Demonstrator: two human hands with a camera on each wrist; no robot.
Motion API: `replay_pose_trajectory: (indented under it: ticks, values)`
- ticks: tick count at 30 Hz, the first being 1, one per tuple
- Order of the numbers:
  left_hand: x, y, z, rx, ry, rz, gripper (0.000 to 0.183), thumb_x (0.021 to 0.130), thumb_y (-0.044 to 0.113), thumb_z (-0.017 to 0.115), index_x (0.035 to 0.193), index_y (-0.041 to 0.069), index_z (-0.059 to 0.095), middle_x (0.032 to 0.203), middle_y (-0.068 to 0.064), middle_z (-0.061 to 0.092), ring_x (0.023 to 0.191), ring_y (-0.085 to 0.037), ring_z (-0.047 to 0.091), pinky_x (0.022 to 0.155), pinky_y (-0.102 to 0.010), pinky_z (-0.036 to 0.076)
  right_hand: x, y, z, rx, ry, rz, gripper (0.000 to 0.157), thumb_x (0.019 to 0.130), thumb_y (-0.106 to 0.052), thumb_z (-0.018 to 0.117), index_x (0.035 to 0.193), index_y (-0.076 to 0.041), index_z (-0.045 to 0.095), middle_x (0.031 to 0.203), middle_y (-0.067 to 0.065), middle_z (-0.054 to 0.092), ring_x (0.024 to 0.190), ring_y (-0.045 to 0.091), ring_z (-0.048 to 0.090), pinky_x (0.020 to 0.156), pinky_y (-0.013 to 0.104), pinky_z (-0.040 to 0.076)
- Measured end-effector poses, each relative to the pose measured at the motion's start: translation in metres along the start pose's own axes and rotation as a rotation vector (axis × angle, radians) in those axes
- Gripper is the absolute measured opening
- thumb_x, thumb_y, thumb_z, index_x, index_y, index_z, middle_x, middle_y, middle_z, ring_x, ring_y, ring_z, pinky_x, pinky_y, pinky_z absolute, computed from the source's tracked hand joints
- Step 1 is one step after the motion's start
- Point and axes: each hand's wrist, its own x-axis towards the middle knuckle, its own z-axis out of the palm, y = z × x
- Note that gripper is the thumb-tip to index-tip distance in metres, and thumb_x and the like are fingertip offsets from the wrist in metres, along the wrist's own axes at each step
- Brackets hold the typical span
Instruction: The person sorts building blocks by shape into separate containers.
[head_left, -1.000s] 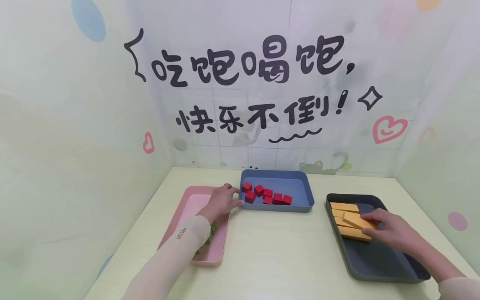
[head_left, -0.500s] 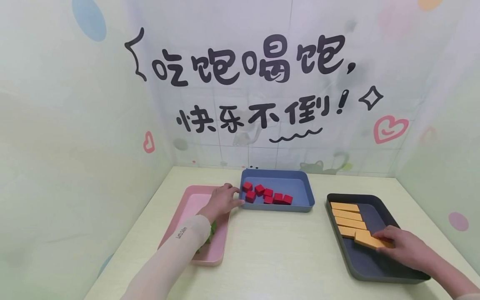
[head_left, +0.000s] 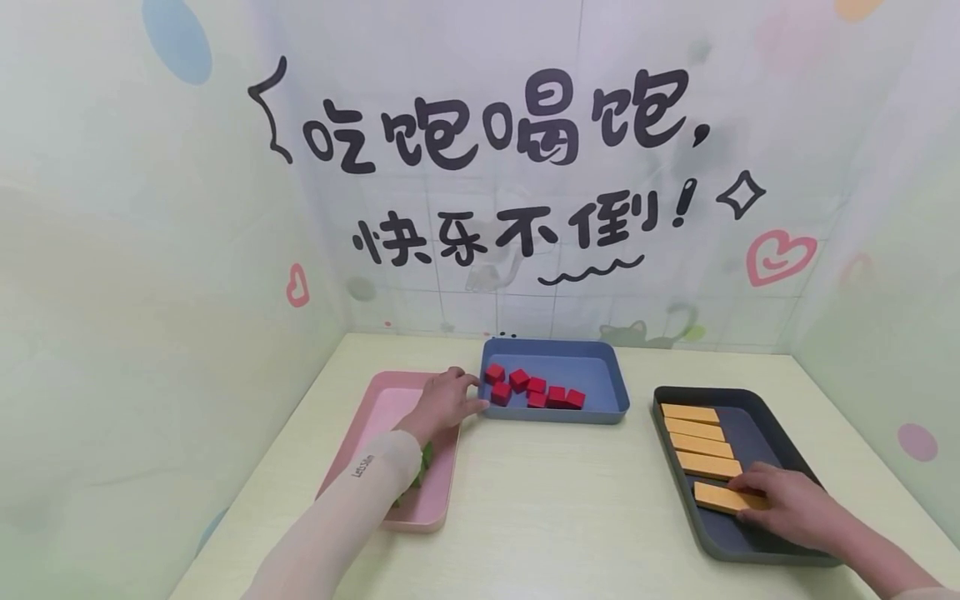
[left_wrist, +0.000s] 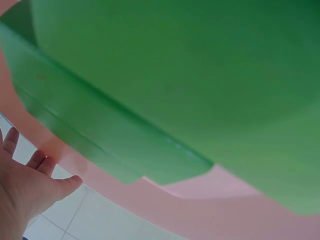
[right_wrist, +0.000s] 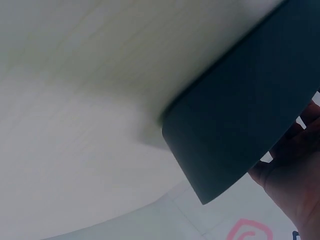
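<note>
My right hand (head_left: 791, 504) pinches the right end of a yellow-orange rectangular block (head_left: 720, 497) low inside the dark grey tray (head_left: 795, 553). Several like blocks (head_left: 697, 444) lie side by side just beyond it. In the right wrist view, the tray's wall (right_wrist: 235, 115) hides the block and most of the fingers. My left hand (head_left: 444, 402) is over the far right corner of the pink tray (head_left: 415, 527), its fingertips at the left edge of the blue tray (head_left: 553, 416); contact is unclear. Its fingers look loose and hold nothing in the left wrist view. Green pieces (left_wrist: 115, 120) sit in the pink tray.
Several red cubes (head_left: 519, 381) lie in the blue tray at the back of the pale wooden table (head_left: 555, 508). Printed wall sheets (head_left: 585, 308) enclose the table on the back and both sides. My left forearm crosses the pink tray.
My right hand has carried the block from above the row toward me and lowered it in front of the row, now lying nearly parallel to the others. My left hand has stayed still.
</note>
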Motion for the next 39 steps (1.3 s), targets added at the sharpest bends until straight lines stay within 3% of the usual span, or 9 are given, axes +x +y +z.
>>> replay_pose_trajectory:
  ticks: [9, 25, 30, 34, 39]
  values:
    - [0.0, 0.0, 0.0, -0.003, -0.002, -0.02, 0.05, 0.083, 0.048, 0.06, 0.122, 0.018, 0.056, 0.122, -0.009, 0.047, 0.111, -0.025, 0.043, 0.099, -0.047, 0.025, 0.009, -0.003, 0.002, -0.038, 0.067, -0.109, 0.03, 0.072, -0.036, 0.073, 0.095, -0.019, 0.067, 0.085, -0.017, 0.05, 0.071, 0.0, 0.049, 0.061, 0.027, 0.044]
    - [-0.001, -0.003, 0.0, -0.018, 0.005, -0.012, 0.05, 0.082, 0.047, 0.06, 0.121, 0.016, 0.057, 0.122, -0.009, 0.047, 0.11, -0.026, 0.043, 0.098, -0.048, 0.027, 0.018, -0.008, -0.001, -0.073, 0.136, -0.093, 0.029, 0.07, -0.027, 0.076, 0.096, -0.017, 0.068, 0.082, -0.014, 0.052, 0.073, 0.005, 0.053, 0.062, 0.03, 0.044]
    - [-0.002, -0.002, 0.0, -0.029, 0.008, -0.003, 0.05, 0.083, 0.047, 0.06, 0.122, 0.015, 0.056, 0.122, -0.01, 0.047, 0.111, -0.027, 0.043, 0.098, -0.048, 0.026, 0.02, -0.01, -0.001, -0.082, 0.183, -0.129, 0.026, 0.071, -0.027, 0.075, 0.095, -0.018, 0.069, 0.085, -0.014, 0.054, 0.076, 0.006, 0.055, 0.063, 0.031, 0.045]
    - [-0.002, 0.0, -0.001, -0.037, 0.002, -0.005, 0.051, 0.083, 0.047, 0.06, 0.122, 0.014, 0.056, 0.122, -0.011, 0.047, 0.111, -0.028, 0.043, 0.098, -0.049, 0.027, 0.025, -0.016, -0.004, -0.073, 0.217, -0.139, 0.026, 0.072, -0.026, 0.075, 0.096, -0.017, 0.069, 0.09, -0.011, 0.057, 0.081, 0.013, 0.058, 0.069, 0.037, 0.045]
    - [0.002, 0.003, -0.001, 0.023, -0.03, -0.015, 0.051, 0.084, 0.047, 0.058, 0.124, 0.017, 0.054, 0.122, -0.009, 0.047, 0.109, -0.025, 0.044, 0.097, -0.046, 0.03, 0.036, -0.033, -0.013, -0.029, 0.239, -0.103, 0.028, 0.075, -0.025, 0.072, 0.1, -0.012, 0.068, 0.097, 0.003, 0.061, 0.093, 0.029, 0.057, 0.079, 0.051, 0.04]
